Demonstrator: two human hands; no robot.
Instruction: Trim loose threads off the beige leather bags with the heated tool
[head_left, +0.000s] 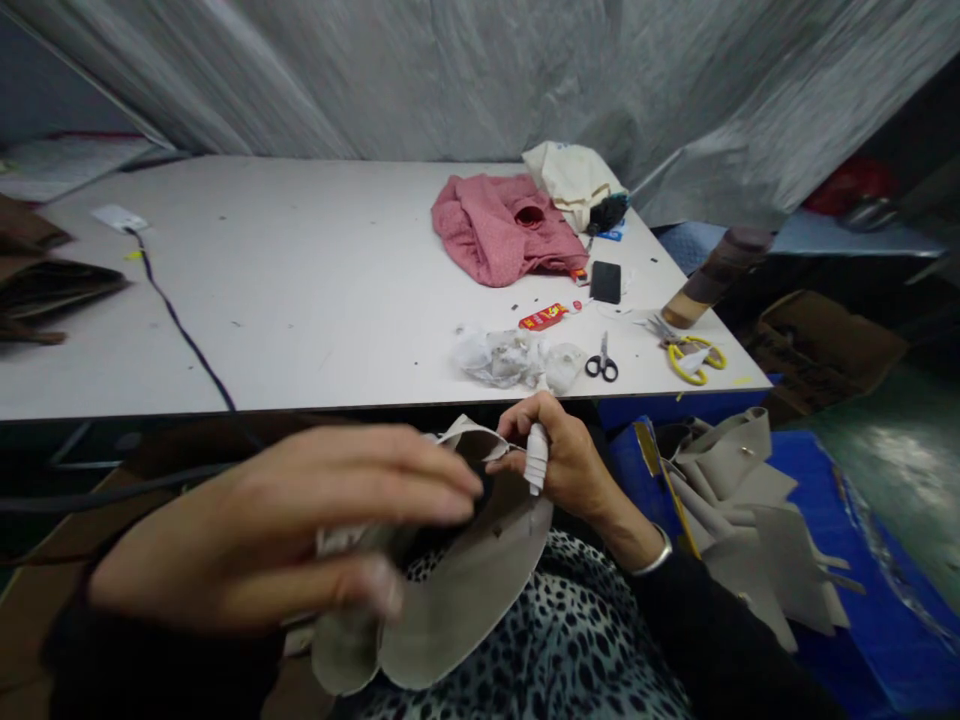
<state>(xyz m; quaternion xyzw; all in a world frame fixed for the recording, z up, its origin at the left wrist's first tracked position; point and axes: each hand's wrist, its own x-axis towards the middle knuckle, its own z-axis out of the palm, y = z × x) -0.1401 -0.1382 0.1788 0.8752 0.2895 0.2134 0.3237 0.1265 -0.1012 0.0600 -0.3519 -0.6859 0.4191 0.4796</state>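
A beige leather-like piece (459,605) with rounded lower edges lies over my lap, its upper part rising toward the table edge. My right hand (559,450) pinches its upper edge between fingers and thumb. White tape (535,458) is wrapped around one digit of that hand. Closer to the camera, my left hand (300,520) hovers over the left side of the piece, somewhat blurred. Its fingers are stretched out, the thumb stands apart, and nothing shows between them. Part of the piece is hidden behind this hand.
Along the white table (315,270) lie crumpled clear plastic (517,358), small black scissors (602,364), yellow-handled scissors (694,358), a red packet (543,317), pink cloth (491,225) and a bottle (716,278). A black cable (184,325) crosses the left. More beige pieces (750,530) fill a blue-lined box at right.
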